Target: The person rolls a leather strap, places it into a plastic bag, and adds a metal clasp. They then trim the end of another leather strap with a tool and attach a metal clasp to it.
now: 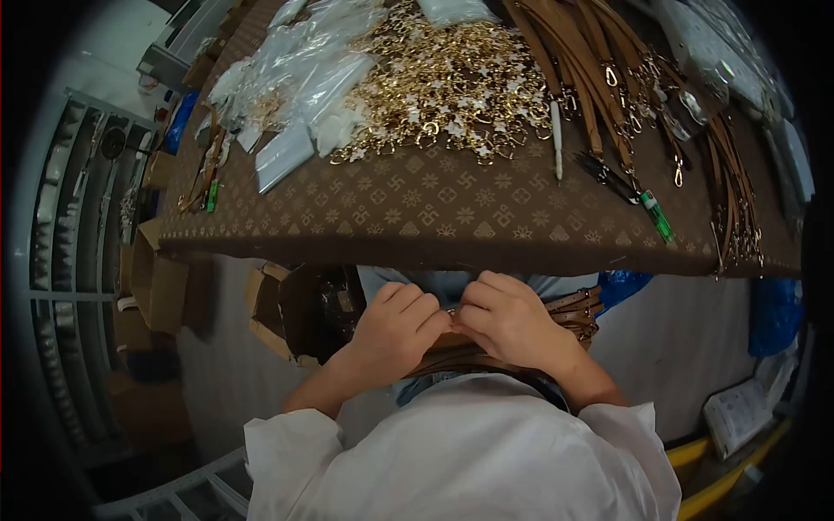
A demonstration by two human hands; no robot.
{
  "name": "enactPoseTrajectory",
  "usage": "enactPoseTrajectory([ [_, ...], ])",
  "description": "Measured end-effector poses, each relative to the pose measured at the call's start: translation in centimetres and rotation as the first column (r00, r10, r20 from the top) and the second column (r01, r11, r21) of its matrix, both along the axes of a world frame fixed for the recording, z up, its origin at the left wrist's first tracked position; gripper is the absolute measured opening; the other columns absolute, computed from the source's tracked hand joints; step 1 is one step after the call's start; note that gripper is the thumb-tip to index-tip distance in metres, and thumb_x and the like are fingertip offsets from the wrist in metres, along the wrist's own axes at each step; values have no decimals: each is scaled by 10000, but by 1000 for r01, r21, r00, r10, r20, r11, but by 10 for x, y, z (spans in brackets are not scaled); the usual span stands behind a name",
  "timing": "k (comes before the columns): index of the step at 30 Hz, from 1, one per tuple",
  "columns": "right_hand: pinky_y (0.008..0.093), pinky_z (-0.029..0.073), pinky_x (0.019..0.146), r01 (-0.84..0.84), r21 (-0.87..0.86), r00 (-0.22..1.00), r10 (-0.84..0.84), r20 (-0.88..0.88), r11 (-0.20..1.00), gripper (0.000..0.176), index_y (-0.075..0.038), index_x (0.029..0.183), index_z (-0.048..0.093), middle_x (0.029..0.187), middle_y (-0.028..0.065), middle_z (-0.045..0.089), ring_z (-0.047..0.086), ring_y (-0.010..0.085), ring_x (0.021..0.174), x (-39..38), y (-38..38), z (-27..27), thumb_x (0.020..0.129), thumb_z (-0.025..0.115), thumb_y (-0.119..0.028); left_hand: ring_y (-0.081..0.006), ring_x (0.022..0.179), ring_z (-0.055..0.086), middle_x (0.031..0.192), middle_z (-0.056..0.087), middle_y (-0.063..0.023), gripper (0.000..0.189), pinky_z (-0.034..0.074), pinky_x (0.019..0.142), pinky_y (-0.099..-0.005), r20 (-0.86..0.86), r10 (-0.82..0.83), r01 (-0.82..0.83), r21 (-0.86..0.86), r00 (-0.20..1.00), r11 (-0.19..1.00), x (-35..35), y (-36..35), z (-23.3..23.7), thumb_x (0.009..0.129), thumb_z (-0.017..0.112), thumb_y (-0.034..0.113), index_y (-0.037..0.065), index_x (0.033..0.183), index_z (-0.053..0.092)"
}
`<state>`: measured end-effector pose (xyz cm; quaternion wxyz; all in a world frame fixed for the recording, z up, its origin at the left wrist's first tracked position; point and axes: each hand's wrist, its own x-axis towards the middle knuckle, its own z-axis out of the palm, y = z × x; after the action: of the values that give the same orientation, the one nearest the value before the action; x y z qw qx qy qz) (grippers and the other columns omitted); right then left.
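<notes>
Just below the front edge of the brown patterned cloth-covered table (382, 217), the bare left hand (400, 323) curls inward; beside it, the bare right hand (511, 319) curls likewise. I cannot tell what their meeting fingertips clamp. Tan leather straps (577, 311) lie beneath, nearer the wearer than the table.

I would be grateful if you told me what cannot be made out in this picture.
In the head view:
- What lies between the left hand and right hand: mostly hidden by each hand's grip.
- Lap straps: partly covered by both hands.
- Far ends of the table straps: cut off by the top edge.
- Print on the pale packet: too small to read.
</notes>
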<state>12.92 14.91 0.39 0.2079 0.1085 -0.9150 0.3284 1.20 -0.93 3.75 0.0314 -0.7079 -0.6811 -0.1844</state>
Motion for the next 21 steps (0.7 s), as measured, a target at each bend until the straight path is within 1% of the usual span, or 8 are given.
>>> enactPoseTrajectory([
  [2, 314, 427, 570, -50, -118, 998, 46, -36, 992, 134, -61, 713, 624, 709, 46, 514, 486, 219, 663, 1, -4, -7, 636, 728, -94, -212, 699, 466, 735, 474, -49, 91, 388, 641, -314, 60, 49, -47, -37, 997, 998, 1, -13, 1, 751, 613, 140, 61, 756, 567],
  [7, 323, 422, 536, -57, -141, 998, 57, -6, 988, 150, -57, 686, 623, 684, 44, 519, 485, 220, 626, 6, -9, -13, 635, 751, -115, -206, 717, 460, 739, 453, -48, 98, 392, 643, -304, 163, 212, -196, -110, 963, 974, 0, -54, 2, 759, 612, 122, 71, 731, 534],
  [9, 323, 433, 544, -64, -125, 998, 66, 13, 990, 163, -34, 680, 608, 700, 55, 528, 501, 230, 646, 6, -10, -18, 646, 753, -100, -217, 729, 463, 742, 460, -50, 88, 391, 649, -310, 288, 254, -224, -133, 923, 965, -1, -69, -5, 755, 626, 103, 77, 735, 544],
  [13, 345, 447, 568, -70, -141, 991, 85, 105, 988, 152, -24, 692, 604, 713, 76, 538, 518, 258, 669, 11, -12, -35, 667, 741, -85, -237, 716, 478, 749, 507, -61, 94, 388, 639, -336, 260, 442, -416, -150, 859, 897, -12, -108, -9, 745, 657, 108, 49, 758, 585],
  [15, 380, 456, 598, 25, -46, 964, -12, 265, 999, 128, -21, 710, 606, 725, 99, 551, 533, 289, 700, 20, 1, -50, 685, 722, -68, -252, 748, 496, 772, 534, -69, 122, 388, 664, -346, 129, 693, -685, -111, 709, 720, -22, -136, -6, 732, 672, 115, 36, 807, 620],
  [16, 398, 466, 630, 28, 7, 930, -29, 366, 1000, 117, -27, 774, 619, 788, 110, 566, 548, 313, 739, 29, 10, -61, 701, 702, -64, -252, 748, 496, 772, 534, -69, 122, 388, 664, -346, 134, 694, -683, -119, 708, 720, -23, -146, -7, 732, 672, 115, 36, 807, 620],
  [18, 400, 465, 648, 63, 72, 892, -89, 443, 995, 111, -21, 803, 625, 813, 114, 569, 551, 320, 762, 43, 15, -74, 717, 682, -63, -277, 794, 510, 835, 566, -87, 205, 401, 727, -362, -48, 876, -864, -198, 481, 463, -21, -162, -10, 731, 686, 135, 20, 895, 641],
  [21, 401, 467, 688, 74, 160, 802, -154, 576, 984, 114, -20, 844, 629, 863, 116, 571, 556, 326, 815, 64, 17, -102, 741, 648, -64, -292, 868, 523, 934, 583, -97, 292, 404, 823, -390, -83, 903, -883, -265, 422, 388, -19, -166, -23, 749, 688, 161, 25, 1001, 634],
])
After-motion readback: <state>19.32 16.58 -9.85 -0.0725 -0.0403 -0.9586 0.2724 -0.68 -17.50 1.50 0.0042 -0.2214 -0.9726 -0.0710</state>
